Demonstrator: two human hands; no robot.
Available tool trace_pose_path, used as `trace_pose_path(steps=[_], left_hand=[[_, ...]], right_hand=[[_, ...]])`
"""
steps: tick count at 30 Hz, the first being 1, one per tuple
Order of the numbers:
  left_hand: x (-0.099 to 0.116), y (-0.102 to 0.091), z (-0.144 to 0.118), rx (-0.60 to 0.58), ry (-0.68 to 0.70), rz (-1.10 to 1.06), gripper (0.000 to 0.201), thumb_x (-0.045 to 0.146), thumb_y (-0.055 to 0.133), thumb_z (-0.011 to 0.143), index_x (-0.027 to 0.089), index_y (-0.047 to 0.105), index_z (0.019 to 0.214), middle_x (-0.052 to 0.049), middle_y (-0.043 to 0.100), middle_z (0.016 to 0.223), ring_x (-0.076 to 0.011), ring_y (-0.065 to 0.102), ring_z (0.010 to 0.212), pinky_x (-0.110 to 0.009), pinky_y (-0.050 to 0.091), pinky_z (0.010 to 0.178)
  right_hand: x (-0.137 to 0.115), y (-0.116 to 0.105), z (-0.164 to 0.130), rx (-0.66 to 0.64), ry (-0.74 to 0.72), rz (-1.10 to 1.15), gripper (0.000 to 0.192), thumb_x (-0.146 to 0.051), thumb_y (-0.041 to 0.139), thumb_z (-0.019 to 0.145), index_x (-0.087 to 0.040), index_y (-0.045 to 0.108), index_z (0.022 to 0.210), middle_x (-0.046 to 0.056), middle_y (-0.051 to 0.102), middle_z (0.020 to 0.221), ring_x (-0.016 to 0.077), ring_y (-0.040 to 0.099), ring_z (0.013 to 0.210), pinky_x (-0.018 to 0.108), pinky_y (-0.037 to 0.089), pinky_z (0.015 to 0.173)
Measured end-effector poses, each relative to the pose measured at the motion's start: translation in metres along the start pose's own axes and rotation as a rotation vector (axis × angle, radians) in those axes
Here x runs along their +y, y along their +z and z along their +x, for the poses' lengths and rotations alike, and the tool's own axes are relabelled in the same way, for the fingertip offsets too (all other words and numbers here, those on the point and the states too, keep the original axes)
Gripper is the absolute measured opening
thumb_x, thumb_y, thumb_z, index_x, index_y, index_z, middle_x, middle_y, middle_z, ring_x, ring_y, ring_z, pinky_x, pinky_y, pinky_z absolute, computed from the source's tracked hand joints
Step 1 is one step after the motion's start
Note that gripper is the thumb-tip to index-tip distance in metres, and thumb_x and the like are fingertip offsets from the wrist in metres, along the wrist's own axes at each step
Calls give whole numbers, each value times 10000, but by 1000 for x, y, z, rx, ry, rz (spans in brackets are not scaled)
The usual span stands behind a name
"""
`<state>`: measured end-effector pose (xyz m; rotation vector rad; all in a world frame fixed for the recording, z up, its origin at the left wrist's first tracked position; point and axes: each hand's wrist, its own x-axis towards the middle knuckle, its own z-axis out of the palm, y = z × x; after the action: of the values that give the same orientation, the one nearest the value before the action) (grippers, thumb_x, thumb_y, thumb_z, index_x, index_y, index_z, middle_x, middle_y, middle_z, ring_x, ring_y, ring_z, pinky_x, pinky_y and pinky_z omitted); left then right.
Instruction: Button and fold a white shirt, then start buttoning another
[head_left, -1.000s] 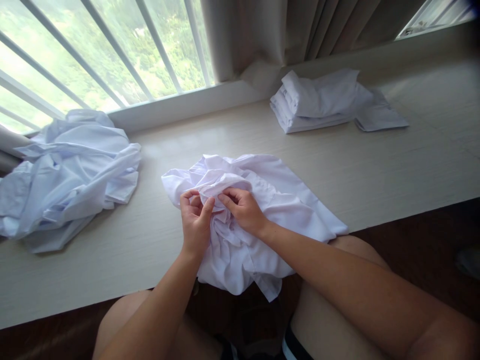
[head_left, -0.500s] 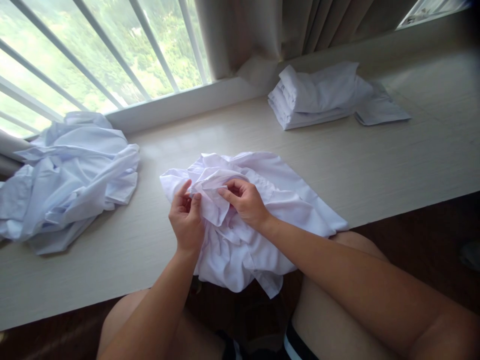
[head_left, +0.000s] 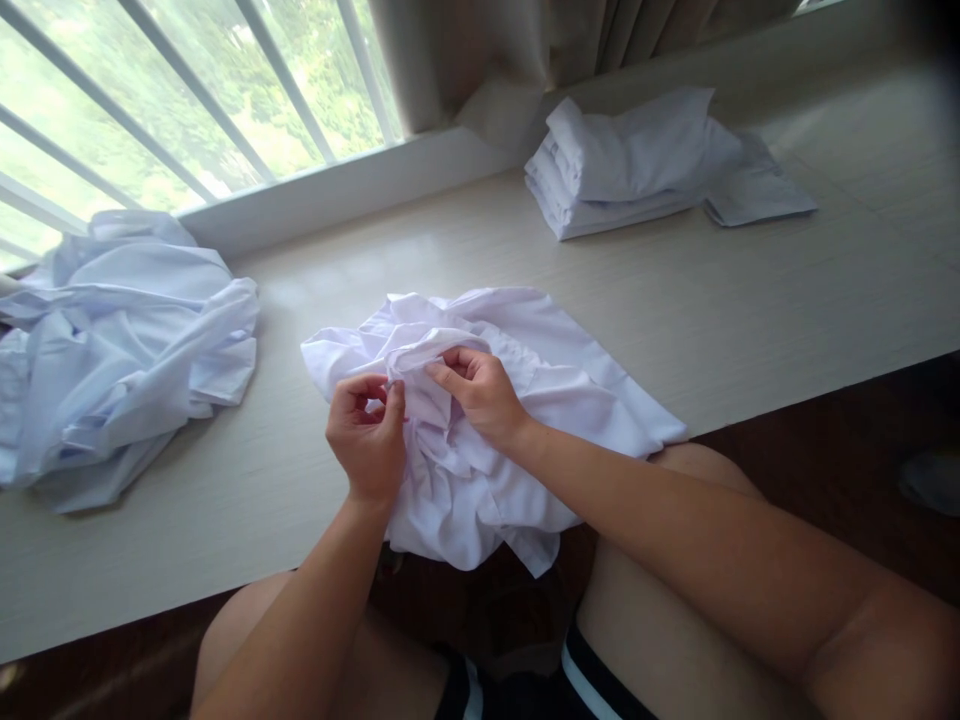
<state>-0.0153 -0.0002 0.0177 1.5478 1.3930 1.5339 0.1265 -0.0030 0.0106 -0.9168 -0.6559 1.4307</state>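
Observation:
A crumpled white shirt [head_left: 525, 480] lies in front of me, part of it hanging over the near edge of the pale ledge [head_left: 330, 250]. My left hand [head_left: 369, 430] pinches a bit of the shirt's cloth between thumb and forefinger. Just to its right, my right hand [head_left: 484, 395] is closed on a folded edge of the same shirt, thumb on top. Between the two hands the cloth is raised in loose folds. The fingertips partly hide which piece of the shirt each hand has.
At the left sits a loose heap of white garments [head_left: 135, 350]. A folded stack of white clothes [head_left: 630, 160] stands at the back right, near the curtain [head_left: 465, 50]. Behind the ledge is a barred window [head_left: 225, 90]. My knees are under the near edge.
My left hand has turned and slid down a little along the cloth, its fingers curling in more. My right hand keeps its grip. The whole view has shifted slightly.

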Motion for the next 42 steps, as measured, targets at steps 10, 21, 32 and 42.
trace_pose_path(steps=[10, 21, 32, 42], left_hand=[[3, 12, -14, -66, -29, -37, 219, 284, 819, 805, 176, 663, 915, 7, 648, 833, -101, 639, 756, -207, 580, 686], [3, 8, -11, -87, -132, -65, 255, 372, 809, 846, 166, 723, 970, -12, 724, 818, -101, 662, 601, -220, 555, 578], [5, 9, -13, -46, -144, -54, 255, 365, 837, 823, 156, 757, 945, -30, 762, 841, -128, 707, 655, -219, 568, 565], [4, 7, -12, -40, -144, -19, 263, 390, 827, 831, 161, 763, 944, -18, 748, 799, -105, 661, 572, -208, 536, 523]], right_hand=[[-1, 6, -10, -124, -63, -80, 421, -521, 820, 758, -174, 604, 858, -12, 627, 787, 110, 583, 749, 231, 491, 686], [-4, 1, -6, -94, -92, -169, 386, -552, 738, 841, -171, 677, 840, 28, 696, 858, 144, 632, 829, 266, 549, 765], [-2, -2, -7, -55, -158, -242, 342, -503, 742, 869, -162, 750, 900, 65, 752, 938, 182, 703, 894, 305, 585, 819], [-3, -1, -10, -72, -156, -257, 296, -455, 717, 890, -164, 761, 908, 57, 757, 927, 183, 701, 891, 300, 577, 819]])
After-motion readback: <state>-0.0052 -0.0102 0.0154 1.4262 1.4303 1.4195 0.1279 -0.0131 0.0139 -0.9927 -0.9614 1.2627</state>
